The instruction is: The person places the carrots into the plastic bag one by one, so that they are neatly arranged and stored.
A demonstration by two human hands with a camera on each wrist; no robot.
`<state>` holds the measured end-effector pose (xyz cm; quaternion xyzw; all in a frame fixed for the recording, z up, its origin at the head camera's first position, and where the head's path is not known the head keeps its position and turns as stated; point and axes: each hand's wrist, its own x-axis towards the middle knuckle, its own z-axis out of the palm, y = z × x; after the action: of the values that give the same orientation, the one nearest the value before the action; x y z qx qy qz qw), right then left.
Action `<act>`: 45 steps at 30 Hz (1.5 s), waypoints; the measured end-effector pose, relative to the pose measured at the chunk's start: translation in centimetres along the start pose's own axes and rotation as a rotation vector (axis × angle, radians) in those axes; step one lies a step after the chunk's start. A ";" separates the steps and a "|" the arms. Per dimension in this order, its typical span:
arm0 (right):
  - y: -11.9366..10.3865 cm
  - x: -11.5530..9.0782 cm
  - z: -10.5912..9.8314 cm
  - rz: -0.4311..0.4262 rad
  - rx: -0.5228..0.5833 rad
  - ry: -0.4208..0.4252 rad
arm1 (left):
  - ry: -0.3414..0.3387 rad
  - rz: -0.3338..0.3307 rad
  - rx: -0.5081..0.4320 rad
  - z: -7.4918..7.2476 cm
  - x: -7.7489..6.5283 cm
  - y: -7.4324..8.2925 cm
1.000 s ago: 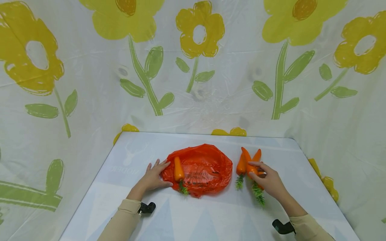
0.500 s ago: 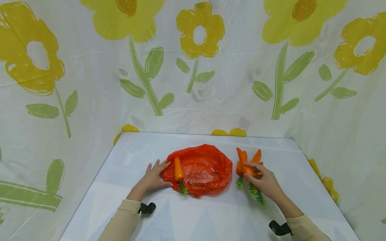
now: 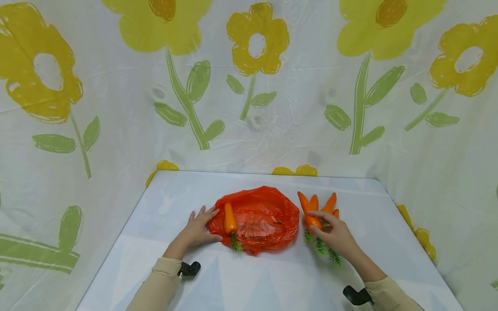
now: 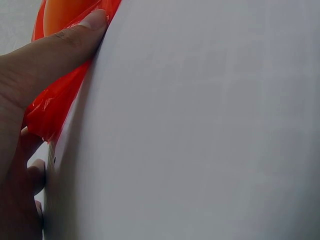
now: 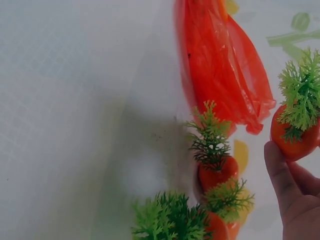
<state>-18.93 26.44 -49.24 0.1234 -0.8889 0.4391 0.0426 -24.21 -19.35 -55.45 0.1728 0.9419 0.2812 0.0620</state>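
Observation:
A toy carrot [image 3: 230,221] with a green leafy top lies on the left part of an opened red plastic bag [image 3: 264,207]. My left hand [image 3: 197,229] rests at the bag's left rim with its fingers spread. In the left wrist view its thumb lies against the red plastic bag [image 4: 62,102]. To the right of the bag, my right hand [image 3: 338,236] grips a second toy carrot [image 3: 310,216] by its thick end, tip pointing away. The right wrist view shows this held carrot [image 5: 295,137] above the others. Part of it is hidden by my fingers.
Several more toy carrots [image 3: 331,202] lie beneath and behind my right hand; their leafy tops [image 5: 172,217] show in the right wrist view. Everything stands on a white table [image 3: 241,280], with a flower-printed curtain [image 3: 303,116] around its far edge and sides.
My right hand has moved left with the gripped carrot, away from the other carrots and closer to the bag's right edge. The left hand and the bag have stayed in place.

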 end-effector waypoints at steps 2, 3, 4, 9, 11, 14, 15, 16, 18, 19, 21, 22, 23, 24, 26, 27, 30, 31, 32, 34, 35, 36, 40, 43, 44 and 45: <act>-0.2 0.1 0.1 -0.012 0.000 0.001 | 0.003 0.004 0.002 0.0 0.0 -0.1; -0.3 0.1 0.2 -0.012 0.002 0.004 | 0.004 0.004 0.003 0.1 0.0 -0.1; -0.4 0.2 0.3 -0.020 0.001 0.002 | 0.007 0.004 0.005 0.1 0.1 -0.1; -0.6 0.5 0.6 -0.043 0.015 -0.021 | 0.005 -0.005 -0.003 0.1 0.1 -0.1; -0.7 0.5 0.8 -0.045 0.021 -0.028 | 0.005 -0.004 -0.005 0.1 0.1 0.0; -0.8 0.5 0.9 -0.051 0.028 -0.033 | 0.004 0.003 -0.004 0.1 0.1 0.1; -0.9 0.5 0.9 -0.053 0.024 -0.033 | 0.003 0.003 -0.004 0.0 0.1 0.2; -0.9 0.5 0.9 -0.055 0.020 -0.034 | 0.001 0.002 -0.004 0.0 0.1 0.2; -1.0 0.5 0.9 -0.061 0.016 -0.032 | -0.002 -0.001 -0.002 -0.1 0.0 0.3; -1.0 0.5 1.0 -0.062 0.014 -0.033 | -0.004 -0.002 0.000 -0.1 0.0 0.3; -1.1 0.6 1.1 -0.069 0.020 -0.031 | -0.006 -0.006 0.000 -0.1 0.0 0.3; -1.2 0.6 1.1 -0.074 0.028 -0.031 | -0.007 -0.008 0.000 -0.1 0.0 0.3; -1.2 0.6 1.2 -0.078 0.037 -0.032 | -0.007 -0.009 0.000 -0.1 0.0 0.3; -1.3 0.6 1.3 -0.079 0.047 -0.035 | -0.008 -0.011 0.000 -0.1 0.0 0.3; -1.5 0.6 1.5 -0.078 0.060 -0.038 | -0.009 -0.016 -0.003 -0.1 0.0 0.2; -1.6 0.6 1.6 -0.076 0.066 -0.039 | -0.010 -0.018 -0.004 0.0 0.0 0.2; -1.6 0.6 2.0 -0.072 0.067 -0.041 | -0.013 -0.021 -0.006 0.0 0.1 0.1; -1.6 0.6 2.1 -0.077 0.063 -0.038 | -0.013 -0.021 -0.008 0.0 0.1 0.1; -1.6 0.7 2.2 -0.082 0.058 -0.035 | -0.013 -0.020 -0.009 0.0 0.1 0.1; -1.5 0.7 2.4 -0.094 0.054 -0.029 | -0.012 -0.020 -0.009 0.0 0.1 0.1; -1.5 0.8 2.5 -0.101 0.049 -0.026 | -0.012 -0.019 -0.008 0.0 0.1 0.2; -1.5 0.8 2.6 -0.105 0.048 -0.021 | -0.012 -0.018 -0.007 0.0 0.1 0.2; -1.5 0.8 2.9 -0.099 0.050 -0.026 | -0.009 -0.013 -0.002 -0.1 0.1 0.2; -1.6 0.8 3.0 -0.076 0.061 -0.044 | -0.008 -0.012 0.003 -0.1 0.1 0.1; -1.6 0.8 3.1 -0.068 0.068 -0.051 | -0.008 -0.012 0.006 0.0 0.1 0.1; -1.6 0.8 3.1 -0.062 0.075 -0.057 | -0.008 -0.013 0.008 0.0 0.2 0.0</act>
<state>-19.22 22.86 -49.76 0.1646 -0.8686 0.4667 0.0262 -24.35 -19.29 -55.41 0.1682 0.9438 0.2765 0.0668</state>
